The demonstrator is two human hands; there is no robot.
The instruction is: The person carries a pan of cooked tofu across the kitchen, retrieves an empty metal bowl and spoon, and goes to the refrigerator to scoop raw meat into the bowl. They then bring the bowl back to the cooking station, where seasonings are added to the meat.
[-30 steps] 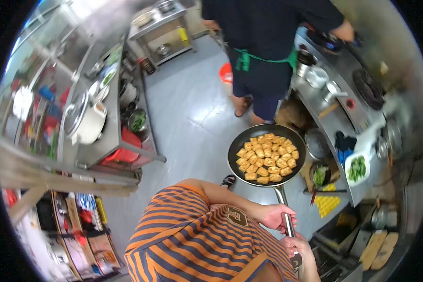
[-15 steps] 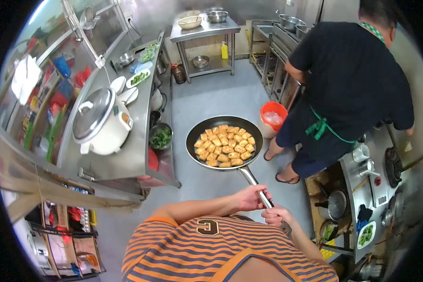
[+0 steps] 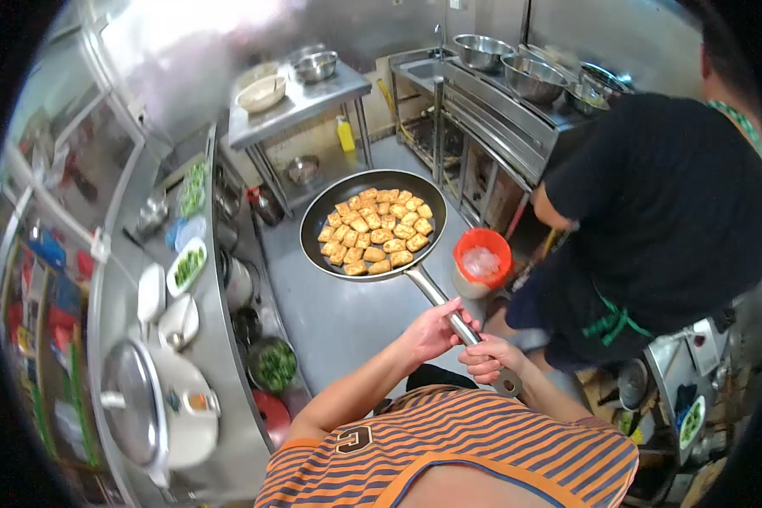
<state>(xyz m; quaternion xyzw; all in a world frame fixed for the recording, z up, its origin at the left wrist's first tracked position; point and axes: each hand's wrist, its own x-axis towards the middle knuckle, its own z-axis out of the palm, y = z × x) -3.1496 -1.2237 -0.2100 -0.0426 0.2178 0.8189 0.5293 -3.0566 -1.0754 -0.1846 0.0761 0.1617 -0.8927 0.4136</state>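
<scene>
A wide black frying pan (image 3: 313, 245) holds several browned, block-shaped pieces of food (image 3: 375, 254), spread over its base. Its long metal handle (image 3: 433, 291) points back toward my body. My left hand (image 3: 436, 330) grips the handle on the pan side, fingers curled round it. Closer to the handle's end, my right hand (image 3: 490, 358) is wrapped round it too. The pan hangs level in the air above the grey floor, in front of my striped shirt.
At the right a person in black (image 3: 660, 220) stands beside a red-rimmed bucket (image 3: 483, 261). The left counter (image 3: 220, 339) carries a large cooker (image 3: 161, 406) and dishes. Ahead are a steel table (image 3: 300, 106) and metal bowls (image 3: 483, 52).
The view has turned, and the pan has been carried forward, past the left counter's near end and closer to the steel table. Both hands keep hold of the handle.
</scene>
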